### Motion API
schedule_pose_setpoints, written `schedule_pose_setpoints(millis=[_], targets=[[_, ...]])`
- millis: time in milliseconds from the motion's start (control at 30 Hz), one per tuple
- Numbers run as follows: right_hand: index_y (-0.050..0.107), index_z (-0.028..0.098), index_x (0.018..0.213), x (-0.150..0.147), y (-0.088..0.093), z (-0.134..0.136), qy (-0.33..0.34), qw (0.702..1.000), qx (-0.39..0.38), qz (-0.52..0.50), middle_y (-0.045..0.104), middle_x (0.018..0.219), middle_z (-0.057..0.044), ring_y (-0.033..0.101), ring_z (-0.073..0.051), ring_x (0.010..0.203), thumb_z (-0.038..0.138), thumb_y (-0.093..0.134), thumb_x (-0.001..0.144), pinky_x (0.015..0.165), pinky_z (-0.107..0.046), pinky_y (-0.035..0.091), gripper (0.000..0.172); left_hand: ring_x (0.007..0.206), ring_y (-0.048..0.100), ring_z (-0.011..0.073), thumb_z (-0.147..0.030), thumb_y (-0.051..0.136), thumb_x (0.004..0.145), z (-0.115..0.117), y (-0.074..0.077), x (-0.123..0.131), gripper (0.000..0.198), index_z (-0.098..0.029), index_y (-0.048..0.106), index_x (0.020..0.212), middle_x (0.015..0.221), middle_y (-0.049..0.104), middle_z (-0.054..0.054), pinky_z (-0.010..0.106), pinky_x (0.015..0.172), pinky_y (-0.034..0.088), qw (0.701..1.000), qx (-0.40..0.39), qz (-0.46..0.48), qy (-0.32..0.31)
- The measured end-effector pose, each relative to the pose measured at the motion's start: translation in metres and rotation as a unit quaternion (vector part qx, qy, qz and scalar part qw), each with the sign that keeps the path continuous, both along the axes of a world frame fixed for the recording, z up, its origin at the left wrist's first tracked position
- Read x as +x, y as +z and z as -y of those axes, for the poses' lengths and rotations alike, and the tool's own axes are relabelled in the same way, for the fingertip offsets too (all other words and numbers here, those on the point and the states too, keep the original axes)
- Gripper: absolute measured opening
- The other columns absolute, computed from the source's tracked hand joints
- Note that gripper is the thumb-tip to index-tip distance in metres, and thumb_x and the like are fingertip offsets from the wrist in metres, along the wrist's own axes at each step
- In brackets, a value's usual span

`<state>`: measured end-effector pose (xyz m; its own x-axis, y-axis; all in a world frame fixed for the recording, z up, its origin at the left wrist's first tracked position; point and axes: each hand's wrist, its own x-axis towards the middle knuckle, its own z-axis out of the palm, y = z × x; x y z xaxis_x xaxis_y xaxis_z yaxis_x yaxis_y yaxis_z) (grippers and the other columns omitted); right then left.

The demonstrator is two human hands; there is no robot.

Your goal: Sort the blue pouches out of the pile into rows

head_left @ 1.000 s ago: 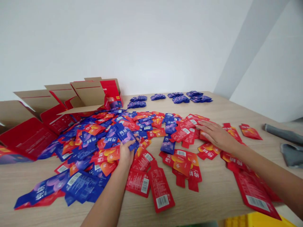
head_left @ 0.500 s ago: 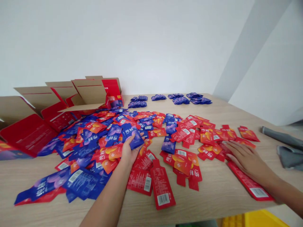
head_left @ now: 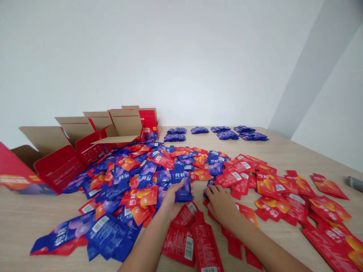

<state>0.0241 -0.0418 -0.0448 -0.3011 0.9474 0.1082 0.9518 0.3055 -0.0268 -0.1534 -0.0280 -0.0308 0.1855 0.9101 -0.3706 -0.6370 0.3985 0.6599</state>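
My left hand (head_left: 172, 200) holds a blue pouch (head_left: 183, 187) with its printed front facing up, thumb on top and fingers beneath. Just to the right, my right hand (head_left: 221, 206) reaches over a blue pouch lying on the table, its fingers curled at that pouch and covering most of it; whether they grip it is unclear. Under and beside the right hand are red pouches (head_left: 246, 215). A mixed heap of red and blue pouches (head_left: 121, 177) spreads left of my left hand. A red pouch with a barcode (head_left: 204, 241) lies between my forearms.
Open red cardboard boxes (head_left: 61, 162) stand at the left and back left. Small stacks of blue pouches (head_left: 175, 137) line the back of the wooden table (head_left: 286, 151). More red pouches (head_left: 329, 185) lie at the right. A grey object (head_left: 356, 184) sits at the right edge.
My right hand has moved left from the red pouches at the right to a blue pouch near the middle. My left hand still holds its blue pouch. The view has shifted, with table items now lower.
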Motion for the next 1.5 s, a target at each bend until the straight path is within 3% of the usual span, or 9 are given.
schedule_pose_setpoints(millis=[233,433,833,1067,1200,1300,1367,1433,1500], targets=[[0.063,0.015,0.110,0.021,-0.011,-0.006,0.038,0.992,0.075,-0.091,0.065,0.113,-0.012,0.056,-0.026,0.105,0.007,0.047,0.082,0.091,-0.042,0.046,0.034,0.053,0.063,0.0160,-0.019,0.052,0.087,0.004,-0.001,0.015,0.016,-0.008,0.062,0.081,0.067,0.067,0.008,0.029,0.054,0.054,0.999,-0.029,-0.007,-0.025],[0.061,0.017,0.107,0.036,-0.019,-0.015,0.072,0.958,0.185,-0.207,0.068,0.099,-0.009,0.062,-0.022,0.093,0.019,0.040,0.092,0.085,-0.038,0.051,0.026,0.053,0.063,0.0175,-0.028,0.047,0.091,0.004,-0.003,0.016,0.023,-0.010,0.059,0.085,0.069,0.068,0.010,0.032,0.055,0.055,0.997,-0.066,-0.019,-0.036],[0.063,0.021,0.095,0.053,0.015,-0.006,0.084,0.897,0.316,-0.298,0.071,0.086,-0.007,0.068,-0.020,0.078,0.033,0.040,0.095,0.071,-0.033,0.056,0.025,0.056,0.063,0.0179,-0.038,0.053,0.088,0.004,-0.006,0.013,0.032,-0.008,0.062,0.082,0.073,0.068,0.011,0.034,0.060,0.054,0.996,-0.066,-0.003,-0.057],[0.063,0.023,0.104,0.030,0.042,-0.001,0.149,0.862,0.384,-0.296,0.072,0.092,-0.006,0.068,-0.019,0.084,0.021,0.046,0.093,0.076,-0.034,0.058,0.020,0.057,0.064,0.0184,-0.052,0.052,0.086,0.006,-0.007,0.016,0.047,-0.007,0.064,0.081,0.073,0.068,0.011,0.034,0.062,0.054,0.994,-0.059,0.018,-0.088],[0.061,0.023,0.111,-0.003,0.029,0.005,0.251,0.854,0.342,-0.301,0.072,0.096,-0.005,0.067,-0.017,0.090,0.014,0.044,0.092,0.080,-0.034,0.058,0.027,0.065,0.065,0.0196,-0.062,0.043,0.086,0.006,-0.006,0.015,0.058,-0.008,0.065,0.087,0.077,0.069,0.012,0.035,0.067,0.054,0.992,-0.043,0.079,-0.083],[0.060,0.021,0.114,-0.021,0.011,0.010,0.299,0.855,0.295,-0.303,0.072,0.099,-0.006,0.066,-0.017,0.094,0.012,0.045,0.091,0.083,-0.034,0.058,0.029,0.063,0.063,0.0155,-0.054,0.047,0.088,0.005,-0.006,0.010,0.049,-0.008,0.066,0.086,0.074,0.069,0.009,0.026,0.064,0.052,0.988,-0.034,0.127,-0.076],[0.060,0.021,0.115,-0.026,0.002,0.013,0.308,0.854,0.279,-0.313,0.071,0.100,-0.007,0.066,-0.018,0.097,0.011,0.045,0.090,0.085,-0.034,0.058,0.030,0.058,0.060,0.0115,-0.038,0.055,0.087,0.005,-0.008,0.007,0.033,-0.007,0.066,0.087,0.071,0.068,0.007,0.021,0.060,0.048,0.985,-0.036,0.137,-0.094],[0.060,0.021,0.113,-0.027,-0.002,0.015,0.312,0.854,0.267,-0.321,0.071,0.101,-0.007,0.065,-0.018,0.098,0.010,0.046,0.090,0.086,-0.034,0.057,0.030,0.055,0.059,0.0093,-0.018,0.059,0.081,0.004,-0.010,0.006,0.018,-0.005,0.067,0.090,0.070,0.068,0.007,0.018,0.059,0.046,0.984,-0.033,0.133,-0.113],[0.062,0.022,0.109,-0.025,-0.002,0.016,0.303,0.856,0.250,-0.337,0.071,0.099,-0.006,0.065,-0.017,0.096,0.010,0.047,0.089,0.086,-0.033,0.056,0.027,0.057,0.061,0.0101,-0.006,0.058,0.072,0.004,-0.012,0.007,0.019,-0.003,0.067,0.088,0.072,0.068,0.009,0.018,0.061,0.047,0.987,-0.017,0.114,-0.111]])
